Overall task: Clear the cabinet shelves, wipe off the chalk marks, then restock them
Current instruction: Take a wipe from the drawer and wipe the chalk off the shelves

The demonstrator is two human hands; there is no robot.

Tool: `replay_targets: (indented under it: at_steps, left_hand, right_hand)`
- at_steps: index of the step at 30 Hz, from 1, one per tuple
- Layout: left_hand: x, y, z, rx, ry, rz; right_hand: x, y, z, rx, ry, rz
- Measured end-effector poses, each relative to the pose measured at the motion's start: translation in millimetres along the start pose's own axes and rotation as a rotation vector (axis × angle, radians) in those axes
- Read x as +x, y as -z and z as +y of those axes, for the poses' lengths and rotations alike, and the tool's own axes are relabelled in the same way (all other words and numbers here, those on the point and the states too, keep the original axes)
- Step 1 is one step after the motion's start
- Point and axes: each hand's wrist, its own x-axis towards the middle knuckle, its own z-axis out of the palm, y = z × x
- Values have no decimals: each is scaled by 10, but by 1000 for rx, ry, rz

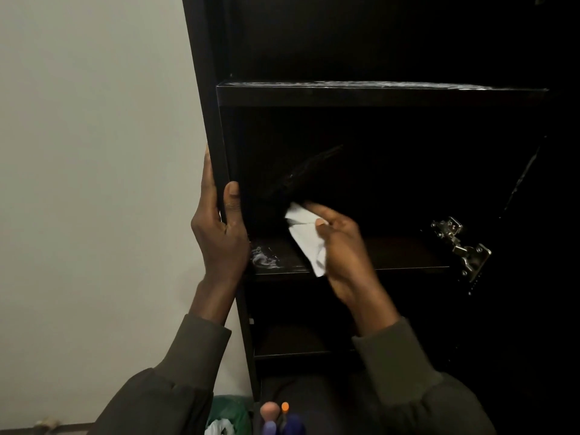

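Cabinet shelves (381,95) fill the dark right half of the frame, and the middle shelf (392,254) at centre carries white chalk marks (263,259) near its left end, with more chalk along the upper shelf's front edge. The left hand (219,221) grips the cabinet's side panel (216,146), thumb curled round its front edge. The right hand (340,246) pinches a white cloth (306,237) between thumb and fingers, held just above the shelf and beside the marks. Likely risks: a dry cloth may only smear the chalk, the dark interior may hide missed streaks, and the hinge (461,243) at right could snag a sleeve.
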Motion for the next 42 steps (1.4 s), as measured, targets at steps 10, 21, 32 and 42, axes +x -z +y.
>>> replay_targets:
  at_steps: [10,21,32,42]
  left_hand:
    - [5,-5,2,-7,19,18]
    - [1,-5,11,-5,19,14]
    - [-1,-16,10,-13,15,15]
    - [-19,-17,-18,-50,0,9]
  right_hand:
    - [112,1196,-95,-448,79,387]
    - [143,1162,-35,-1396,235,237]
    - [241,1199,14,-1366,464,329]
    - [243,1190,-14,-1587,236,211]
